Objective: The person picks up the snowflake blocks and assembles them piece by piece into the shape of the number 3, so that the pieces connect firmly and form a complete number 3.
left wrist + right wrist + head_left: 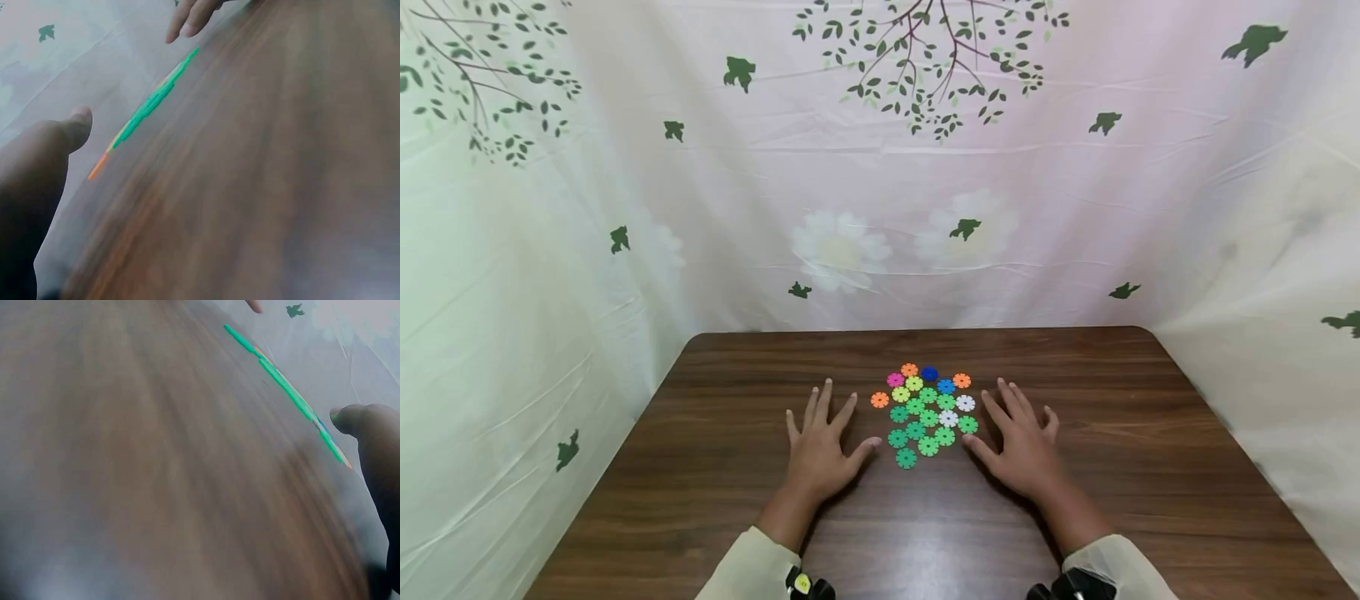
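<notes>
A: What are those bright little things?

B: They're small round discs [928,417] with notches cut in their edges. They lie in a bunch on the brown surface [700,467].

A: Why are they flat like that?

B: I think it's so they won't roll, and so each colour is easy to see. Most of the green ones sit in the middle and on the near side. A pink disc [896,380] and a dark blue disc [929,373] are on the far side.

A: Is anyone holding one?

B: No. The left hand [822,450] and the right hand [1021,442] both have their fingers spread out, with nothing in them. I can't tell if the palms press on the surface.

A: So where is the bunch?

B: Right between the two hands. The right thumb is just beside a green disc [968,424]. On the other side, an orange disc [879,400] is near the left pointing finger.

A: Why are the hands out at the sides?

B: Maybe so they don't cover any discs, and both can reach the bunch easily.
</notes>
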